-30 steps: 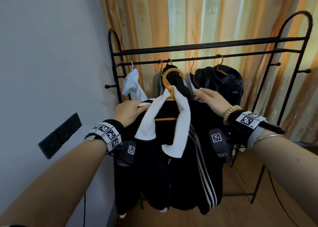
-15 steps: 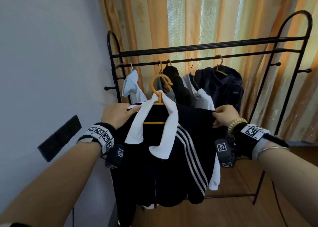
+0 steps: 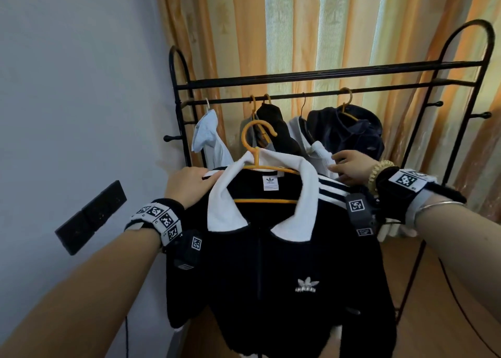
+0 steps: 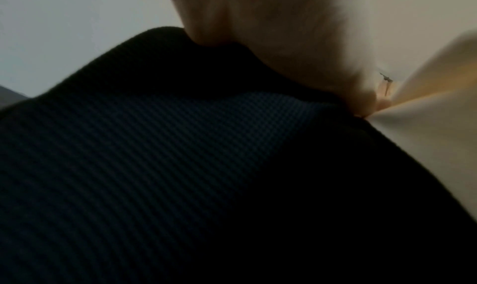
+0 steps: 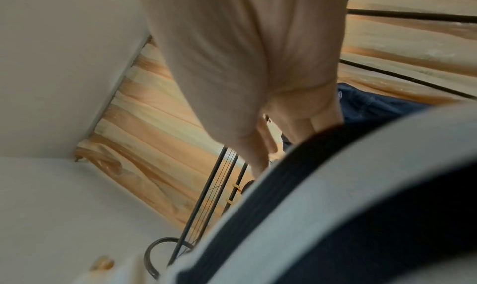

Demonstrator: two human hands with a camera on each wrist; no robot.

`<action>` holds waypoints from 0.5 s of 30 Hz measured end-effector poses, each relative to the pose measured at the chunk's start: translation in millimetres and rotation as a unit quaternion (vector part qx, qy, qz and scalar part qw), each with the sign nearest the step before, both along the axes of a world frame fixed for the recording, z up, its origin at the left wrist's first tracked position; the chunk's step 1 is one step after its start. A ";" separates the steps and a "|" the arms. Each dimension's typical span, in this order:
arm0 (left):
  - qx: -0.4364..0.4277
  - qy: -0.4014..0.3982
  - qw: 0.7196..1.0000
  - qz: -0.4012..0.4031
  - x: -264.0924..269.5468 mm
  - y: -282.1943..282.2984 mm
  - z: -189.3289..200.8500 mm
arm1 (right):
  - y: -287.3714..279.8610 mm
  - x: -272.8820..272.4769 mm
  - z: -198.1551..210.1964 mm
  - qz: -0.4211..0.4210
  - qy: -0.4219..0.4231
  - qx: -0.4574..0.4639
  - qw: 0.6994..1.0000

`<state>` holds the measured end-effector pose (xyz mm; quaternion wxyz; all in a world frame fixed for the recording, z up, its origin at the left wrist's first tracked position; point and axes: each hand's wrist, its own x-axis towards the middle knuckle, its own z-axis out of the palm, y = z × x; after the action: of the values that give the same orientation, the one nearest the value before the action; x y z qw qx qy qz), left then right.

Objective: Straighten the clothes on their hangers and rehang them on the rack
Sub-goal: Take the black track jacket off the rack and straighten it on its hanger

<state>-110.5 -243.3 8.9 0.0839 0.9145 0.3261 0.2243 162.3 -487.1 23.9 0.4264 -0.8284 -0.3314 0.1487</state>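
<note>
A black rack [image 3: 325, 72] is standing in front of striped orange curtains [image 3: 298, 26], with a grey wall [image 3: 81, 86] to the left of it and a black switch panel [image 3: 90, 218] on that wall. Several garments are hanging from the rack's lower rail: a pale blue one [image 3: 206, 133] at the left end, a black one [image 3: 273, 124] in the middle and a navy one [image 3: 349, 132] towards the right. These are crowding the rail directly behind the jacket [image 3: 271, 262], which is being held up in front of the rack, off the rail. The jacket is hanging on an orange hanger [image 3: 256, 146], its length running straight down and its front facing the person; the hanger's bar is lying level, parallel to the rail, and the hook is pointing up and curling to the right. The white collar [image 3: 222, 203] is lying spread open. The left hand [image 3: 189, 186] is gripping the jacket's left shoulder, fingers curled over the fabric. The right hand [image 3: 352, 167] is lying on the striped right shoulder, apparently pinching the cloth, though the wrist view is blurred.
</note>
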 end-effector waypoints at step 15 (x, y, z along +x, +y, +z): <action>0.049 0.006 0.998 -0.042 24.4 -26.2 -1.9 | -16.9 -33.3 -2.5 0.138 -0.160 0.037 0.977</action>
<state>-86.1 -269.5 7.0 0.0465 0.9318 0.2762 0.2310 129.0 -504.0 21.4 0.3743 -0.7714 -0.5113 0.0594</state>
